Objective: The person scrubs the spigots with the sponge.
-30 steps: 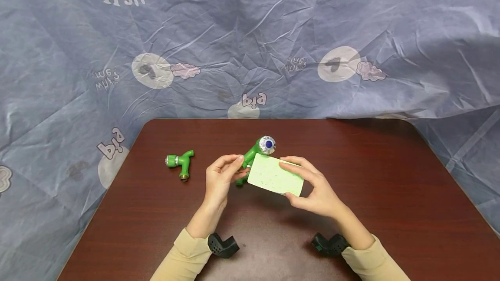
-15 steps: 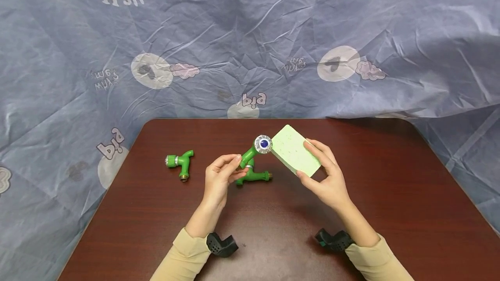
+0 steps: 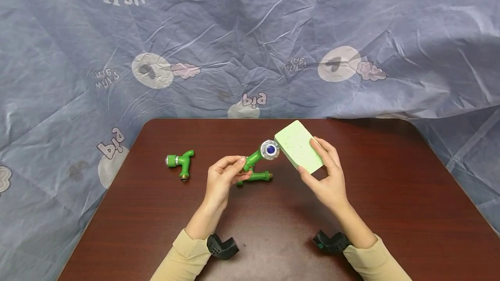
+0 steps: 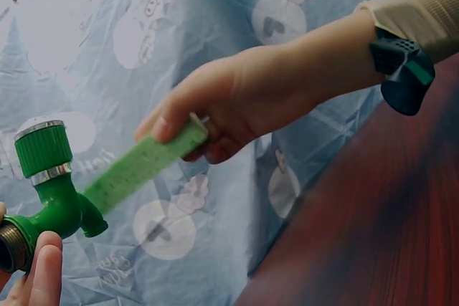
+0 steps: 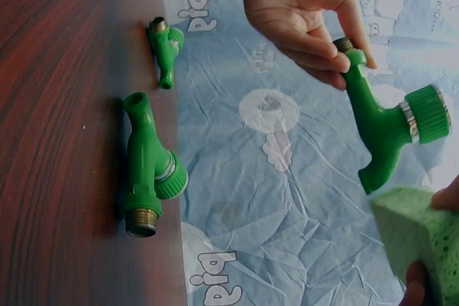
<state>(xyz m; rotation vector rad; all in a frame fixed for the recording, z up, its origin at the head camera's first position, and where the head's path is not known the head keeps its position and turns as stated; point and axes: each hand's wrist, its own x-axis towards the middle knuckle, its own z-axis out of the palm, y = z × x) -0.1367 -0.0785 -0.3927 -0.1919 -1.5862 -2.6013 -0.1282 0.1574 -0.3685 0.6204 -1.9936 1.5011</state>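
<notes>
My left hand (image 3: pixel 220 181) pinches a green tap (image 3: pixel 254 158) by its threaded brass end, and its knob with a blue centre faces up in the head view. A pale green sponge (image 3: pixel 298 146) is gripped between the thumb and fingers of my right hand (image 3: pixel 328 177). In the right wrist view the sponge (image 5: pixel 423 238) sits right by the spout of the held tap (image 5: pixel 376 127); whether they touch I cannot tell. Beneath my left hand a second green tap (image 3: pixel 258 176) lies on the table, partly hidden. Farther left lies a third green tap (image 3: pixel 182 162).
The dark red-brown table (image 3: pixel 390 194) reaches back to a blue-grey printed cloth (image 3: pixel 218 47) hanging behind it. A black wrist device is strapped to each forearm, the left one (image 3: pixel 222 246) and the right one (image 3: pixel 331 243).
The sponge has swung from in front of the tap's lower part to its right side, tilting as my right hand turned. The held tap has shifted only slightly.
</notes>
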